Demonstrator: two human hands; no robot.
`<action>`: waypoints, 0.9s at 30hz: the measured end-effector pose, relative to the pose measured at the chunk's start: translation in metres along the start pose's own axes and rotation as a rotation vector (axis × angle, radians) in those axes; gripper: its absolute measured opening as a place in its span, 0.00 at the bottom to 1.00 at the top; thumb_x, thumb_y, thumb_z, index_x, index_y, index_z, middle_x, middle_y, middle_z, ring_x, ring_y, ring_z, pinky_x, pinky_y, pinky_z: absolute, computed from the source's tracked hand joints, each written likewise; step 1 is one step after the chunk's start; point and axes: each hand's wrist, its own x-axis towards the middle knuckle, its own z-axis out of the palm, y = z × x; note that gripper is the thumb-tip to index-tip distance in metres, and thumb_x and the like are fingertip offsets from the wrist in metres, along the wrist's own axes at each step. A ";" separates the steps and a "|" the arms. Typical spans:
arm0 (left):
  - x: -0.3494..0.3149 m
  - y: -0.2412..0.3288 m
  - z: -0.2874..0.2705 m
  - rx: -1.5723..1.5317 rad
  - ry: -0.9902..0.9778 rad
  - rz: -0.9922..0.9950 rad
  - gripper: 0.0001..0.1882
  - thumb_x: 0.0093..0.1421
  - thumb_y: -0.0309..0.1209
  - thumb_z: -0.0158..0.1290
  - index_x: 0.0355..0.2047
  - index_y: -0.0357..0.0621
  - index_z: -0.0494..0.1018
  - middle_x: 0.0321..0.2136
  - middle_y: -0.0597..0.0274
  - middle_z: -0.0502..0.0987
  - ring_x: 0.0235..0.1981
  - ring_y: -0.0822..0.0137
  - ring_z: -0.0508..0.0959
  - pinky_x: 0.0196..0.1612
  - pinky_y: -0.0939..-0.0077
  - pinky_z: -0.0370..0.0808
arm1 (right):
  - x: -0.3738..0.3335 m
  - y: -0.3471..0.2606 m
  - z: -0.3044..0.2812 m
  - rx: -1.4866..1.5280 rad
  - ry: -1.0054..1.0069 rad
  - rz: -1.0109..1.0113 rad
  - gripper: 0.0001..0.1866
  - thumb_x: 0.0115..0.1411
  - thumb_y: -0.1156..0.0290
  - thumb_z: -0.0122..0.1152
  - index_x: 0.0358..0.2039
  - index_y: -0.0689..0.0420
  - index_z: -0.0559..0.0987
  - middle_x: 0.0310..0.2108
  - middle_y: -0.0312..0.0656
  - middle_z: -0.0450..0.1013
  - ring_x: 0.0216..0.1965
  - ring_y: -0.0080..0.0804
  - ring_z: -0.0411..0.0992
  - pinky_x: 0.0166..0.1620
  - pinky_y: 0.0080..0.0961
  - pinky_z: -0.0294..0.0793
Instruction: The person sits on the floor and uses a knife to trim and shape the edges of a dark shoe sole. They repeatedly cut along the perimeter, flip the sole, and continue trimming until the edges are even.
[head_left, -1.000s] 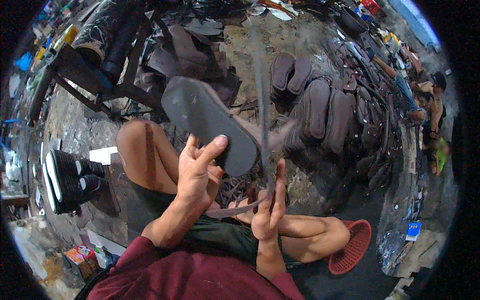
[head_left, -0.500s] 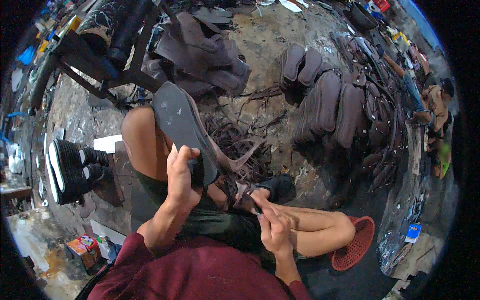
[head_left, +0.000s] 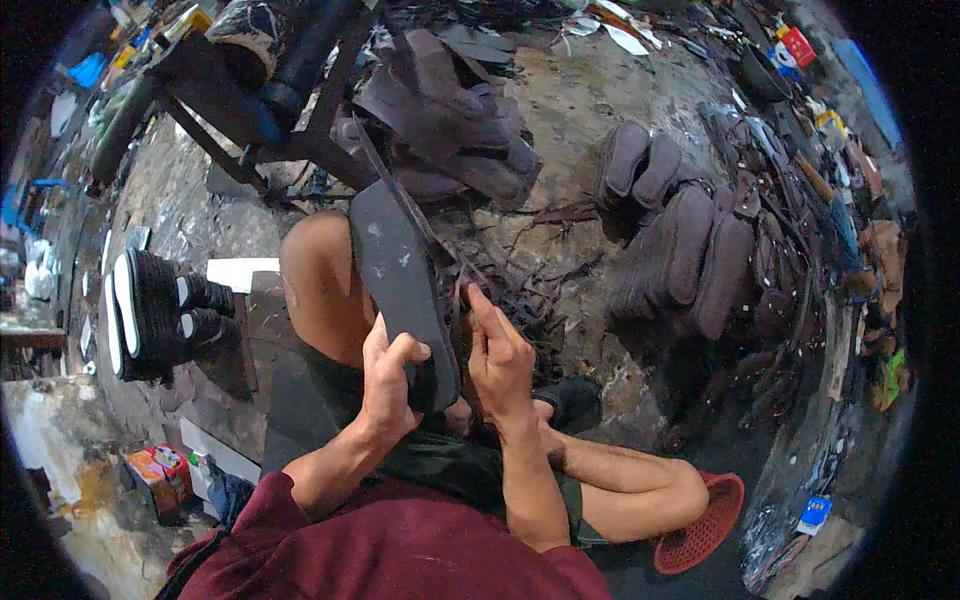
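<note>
A dark grey shoe sole (head_left: pixel 398 265) stands tilted up in front of my lap, its flat face with pale scuffs toward me. My left hand (head_left: pixel 388 385) grips its lower left part, thumb lying across the face. Along the right edge, a thin dark brown strip (head_left: pixel 400 195) of sheet material rises away from the sole toward its top. My right hand (head_left: pixel 503 365) is closed at that right edge, fingertips touching the brown material near the strip's lower end. Whatever lies inside its fingers is hidden.
Dark offcuts (head_left: pixel 525 300) lie beyond my hands. Stacked brown soles (head_left: pixel 685 245) stand to the right, black-and-white soles (head_left: pixel 150 310) to the left. Brown sheets (head_left: pixel 450 110) are heaped ahead, near a black metal frame (head_left: pixel 225 150). A red perforated basket (head_left: pixel 705 525) sits by my knee.
My right hand has moved up and left from beside my leg to the sole's right edge. The brown strip, which hung down at the right, now stands up along the sole. My left hand keeps its grip.
</note>
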 end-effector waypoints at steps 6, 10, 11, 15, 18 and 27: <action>0.002 -0.005 -0.011 0.123 -0.017 0.069 0.27 0.42 0.27 0.44 0.47 0.39 0.66 0.35 0.61 0.74 0.33 0.66 0.75 0.40 0.75 0.75 | 0.036 -0.009 0.005 -0.050 0.052 -0.096 0.18 0.68 0.63 0.47 0.57 0.47 0.72 0.31 0.47 0.75 0.30 0.53 0.75 0.31 0.43 0.74; 0.004 -0.023 -0.033 0.158 -0.062 0.088 0.26 0.46 0.31 0.49 0.49 0.41 0.67 0.32 0.60 0.72 0.33 0.64 0.75 0.34 0.71 0.76 | 0.077 -0.017 0.012 0.024 -0.024 -0.123 0.20 0.69 0.59 0.44 0.60 0.47 0.69 0.40 0.53 0.76 0.37 0.58 0.75 0.38 0.46 0.74; 0.005 -0.026 -0.035 -0.103 -0.203 0.031 0.30 0.49 0.34 0.50 0.54 0.40 0.62 0.29 0.60 0.71 0.27 0.65 0.73 0.30 0.73 0.75 | 0.085 -0.013 0.009 0.086 -0.046 0.006 0.21 0.69 0.59 0.44 0.60 0.48 0.69 0.42 0.53 0.76 0.41 0.55 0.74 0.41 0.43 0.74; 0.020 -0.003 -0.027 -0.928 -0.727 -0.219 0.45 0.59 0.51 0.49 0.69 0.45 0.42 0.29 0.54 0.68 0.12 0.65 0.66 0.16 0.74 0.68 | 0.089 0.035 -0.020 -0.116 0.033 0.237 0.21 0.69 0.55 0.43 0.60 0.45 0.70 0.44 0.52 0.76 0.46 0.52 0.74 0.45 0.42 0.73; 0.046 0.021 -0.029 -1.031 -0.902 -0.283 0.47 0.58 0.54 0.47 0.68 0.41 0.42 0.37 0.50 0.68 0.18 0.62 0.68 0.17 0.72 0.69 | 0.031 0.030 -0.079 -0.758 -0.342 0.454 0.19 0.66 0.56 0.44 0.55 0.39 0.74 0.38 0.52 0.77 0.40 0.54 0.75 0.43 0.46 0.73; 0.047 0.017 0.029 -0.689 -0.512 -0.262 0.40 0.56 0.52 0.39 0.61 0.35 0.57 0.39 0.53 0.70 0.37 0.57 0.71 0.36 0.64 0.74 | -0.137 0.031 -0.189 -0.102 0.327 0.645 0.21 0.65 0.61 0.51 0.56 0.56 0.72 0.29 0.40 0.76 0.24 0.25 0.70 0.30 0.22 0.68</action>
